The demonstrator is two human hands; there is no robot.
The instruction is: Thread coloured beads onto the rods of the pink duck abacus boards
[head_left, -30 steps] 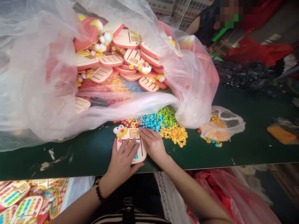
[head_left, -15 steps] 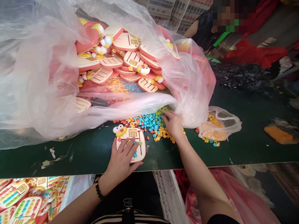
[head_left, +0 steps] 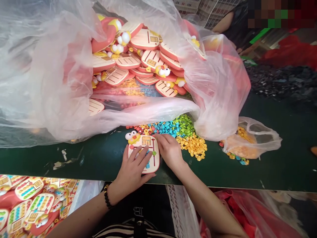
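Observation:
A toy board (head_left: 156, 165) with a cream face, dark slots and a yellow bug-eyed head lies near the table's front edge. My left hand (head_left: 135, 165) rests across it, fingers spread, partly covering blue and yellow pieces. A green piece (head_left: 154, 153) sits in the right-hand slot. At the board's upper right corner my right hand (head_left: 169, 150) has its thumb and fingers pinched together; what is between them is hidden. Just beyond are heaps of small green pieces (head_left: 185, 125), blue pieces (head_left: 164, 128) and yellow pieces (head_left: 195, 147).
A large clear plastic bag (head_left: 148, 112) full of similar boards (head_left: 116, 76) spreads over the green table (head_left: 99, 158). To the right lies a small bag (head_left: 262, 145) of yellow pieces. Filled boards (head_left: 32, 188) are at lower left. Another person's arm (head_left: 224, 23) shows behind.
My right hand has moved left from the green pieces to the board's upper right corner. My left hand stays on the board. The camera view has shifted slightly.

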